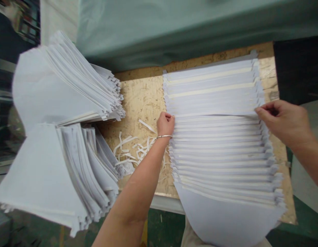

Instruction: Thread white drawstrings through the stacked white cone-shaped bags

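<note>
Overlapping white paper sheets (pixel 220 154) lie fanned out on a wooden board, each showing a narrow strip along its edge. My left hand (pixel 166 124), with a thin bracelet at the wrist, pinches the left end of one sheet's edge. At the opposite end my right hand (pixel 282 118) pinches the same paper sheet (pixel 212 110) between thumb and fingers. A dark gap shows under this edge, so it is slightly lifted. Above it, cream strips (pixel 212 91) run across the farther sheets. The nearest sheet hangs over the board's front edge.
Two thick stacks of white sheets, a far one (pixel 58 79) and a near one (pixel 43 171), stand to the left. Loose white paper strips (pixel 138 147) litter the wooden board (pixel 141 92) between. Green cloth (pixel 174 31) covers something behind the board.
</note>
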`<action>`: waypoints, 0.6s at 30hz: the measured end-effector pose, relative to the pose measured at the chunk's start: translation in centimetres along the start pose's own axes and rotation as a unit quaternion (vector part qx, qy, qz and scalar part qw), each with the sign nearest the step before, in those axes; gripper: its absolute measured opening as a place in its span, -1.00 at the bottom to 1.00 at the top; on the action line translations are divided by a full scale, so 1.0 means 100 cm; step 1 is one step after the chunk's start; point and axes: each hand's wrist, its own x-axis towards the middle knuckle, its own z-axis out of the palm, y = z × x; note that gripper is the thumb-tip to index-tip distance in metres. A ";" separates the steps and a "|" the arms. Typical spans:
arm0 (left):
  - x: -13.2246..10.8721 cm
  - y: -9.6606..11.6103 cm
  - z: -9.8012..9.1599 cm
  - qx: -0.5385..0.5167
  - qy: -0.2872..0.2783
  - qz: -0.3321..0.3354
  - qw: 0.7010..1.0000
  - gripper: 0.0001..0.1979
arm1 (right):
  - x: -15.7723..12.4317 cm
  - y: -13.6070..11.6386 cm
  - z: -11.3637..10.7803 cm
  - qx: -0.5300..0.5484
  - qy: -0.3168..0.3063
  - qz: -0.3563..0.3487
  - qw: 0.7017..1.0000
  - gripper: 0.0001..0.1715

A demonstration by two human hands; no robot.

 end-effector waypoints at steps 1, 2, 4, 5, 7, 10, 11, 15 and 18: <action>0.000 0.000 0.000 -0.001 0.002 -0.002 1.000 -0.89 | 0.002 0.003 0.004 0.004 -0.012 0.005 1.000 -0.85; 0.001 0.001 -0.001 0.000 0.003 -0.004 1.000 -0.89 | 0.003 0.005 0.008 0.008 -0.022 0.008 1.000 -0.85; 0.002 0.000 -0.001 0.005 0.001 -0.006 1.000 -0.88 | 0.005 0.010 0.013 0.009 -0.030 0.004 0.999 -0.85; 0.003 0.000 -0.001 0.008 0.000 -0.006 1.000 -0.88 | 0.006 0.011 0.015 0.007 -0.030 0.001 1.000 -0.85; 0.004 -0.001 -0.001 0.012 -0.001 -0.003 1.000 -0.87 | 0.007 0.014 0.018 0.002 -0.032 -0.003 0.999 -0.84; 0.004 -0.002 0.000 0.008 -0.002 -0.001 1.000 -0.87 | 0.010 0.014 0.019 -0.020 -0.032 -0.005 0.999 -0.85; 0.004 -0.002 0.000 0.006 -0.003 -0.001 1.000 -0.87 | 0.010 0.014 0.019 -0.027 -0.034 -0.004 0.999 -0.84; 0.005 -0.002 0.000 0.010 -0.003 0.001 1.000 -0.88 | 0.011 0.011 0.021 -0.050 -0.041 0.003 0.998 -0.80; 0.006 -0.002 -0.001 0.025 -0.009 0.001 1.000 -0.89 | 0.010 0.011 0.020 -0.093 -0.034 -0.004 0.995 -0.77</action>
